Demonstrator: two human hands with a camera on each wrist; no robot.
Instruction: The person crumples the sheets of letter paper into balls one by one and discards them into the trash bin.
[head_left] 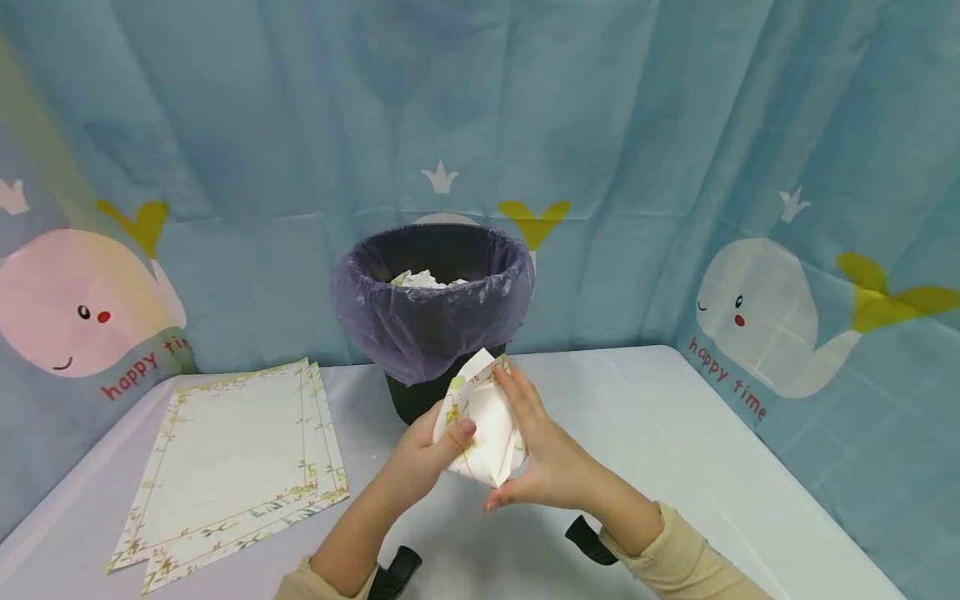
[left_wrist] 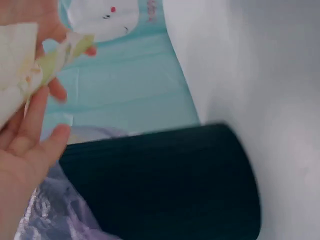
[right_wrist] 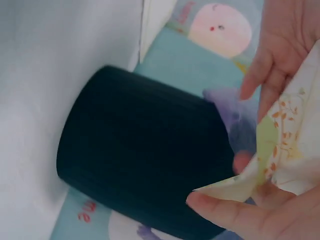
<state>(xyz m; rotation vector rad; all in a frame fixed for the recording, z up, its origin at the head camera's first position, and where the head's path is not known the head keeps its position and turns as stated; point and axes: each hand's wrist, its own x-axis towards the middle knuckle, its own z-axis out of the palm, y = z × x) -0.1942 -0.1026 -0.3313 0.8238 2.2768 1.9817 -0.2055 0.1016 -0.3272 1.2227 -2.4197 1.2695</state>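
Note:
Both hands hold a partly crumpled sheet of white paper [head_left: 491,429] with a printed leaf border, just in front of a bin. The left hand [head_left: 423,446] grips the sheet's left side, its thumb lying across the front. On the other side, the right hand [head_left: 555,462] curls round the sheet, fingers at its top edge and thumb near its lower corner. The right wrist view shows the orange-leaf border of the folded paper [right_wrist: 287,135] between the hands. In the left wrist view, the left hand [left_wrist: 25,165] is below the paper.
A dark bin [head_left: 408,402] with a purple plastic liner [head_left: 427,329] stands at the back of the white table [head_left: 637,425]. Crumpled paper [head_left: 420,280] shows inside it. Flat leaf-bordered sheets [head_left: 240,442] overlap at the left. A blue whale-print curtain [head_left: 300,125] hangs behind.

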